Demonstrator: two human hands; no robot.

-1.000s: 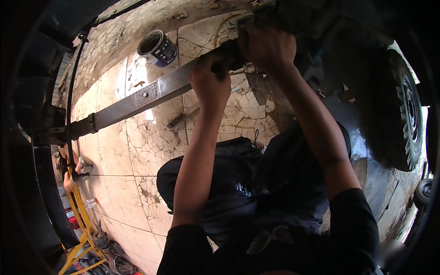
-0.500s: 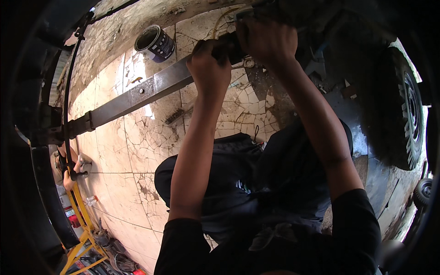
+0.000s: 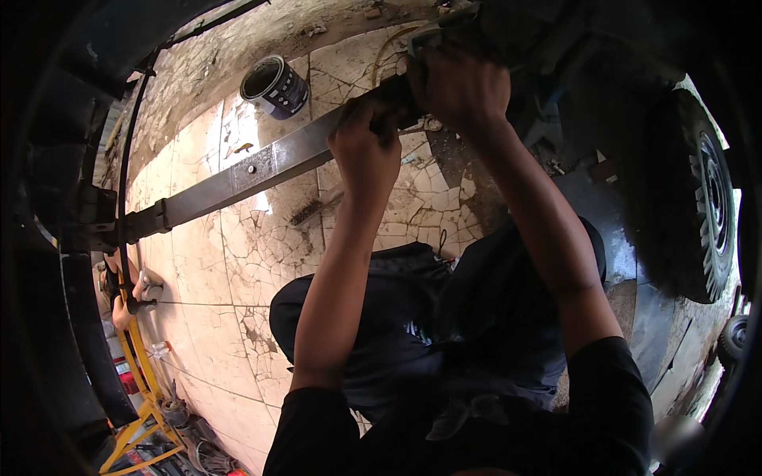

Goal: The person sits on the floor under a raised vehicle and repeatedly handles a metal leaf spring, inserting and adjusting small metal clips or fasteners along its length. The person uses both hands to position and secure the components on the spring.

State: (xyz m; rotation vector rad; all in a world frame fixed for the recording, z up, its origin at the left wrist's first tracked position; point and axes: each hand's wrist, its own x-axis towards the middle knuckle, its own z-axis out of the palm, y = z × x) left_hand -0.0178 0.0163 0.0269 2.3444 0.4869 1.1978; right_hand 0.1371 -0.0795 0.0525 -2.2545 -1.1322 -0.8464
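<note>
A long grey rectangular metal beam [image 3: 238,176] slants from the dark frame at left up to the shaded top middle. My left hand [image 3: 365,141] is closed with curled fingers over the beam, near where its surface turns dark. Just beyond it, my right hand [image 3: 467,86] is closed at the beam's dark far end. A greyish edge [image 3: 425,38] shows beside its fingers; what the right hand grips is hidden in shadow. A bolt head [image 3: 252,169] sits on the beam's bare upper face.
Behind the beam stands an open paint can [image 3: 286,94]. A brush [image 3: 305,211] lies on the cracked tile floor [image 3: 198,341]. At right is a large tyre [image 3: 706,194]. A yellow metal stand [image 3: 141,361] and another person's limb [image 3: 121,305] are at left.
The view has shifted slightly, so the beam and can appear a little lower and further right. Both hands stay at the beam, with only small movement.
</note>
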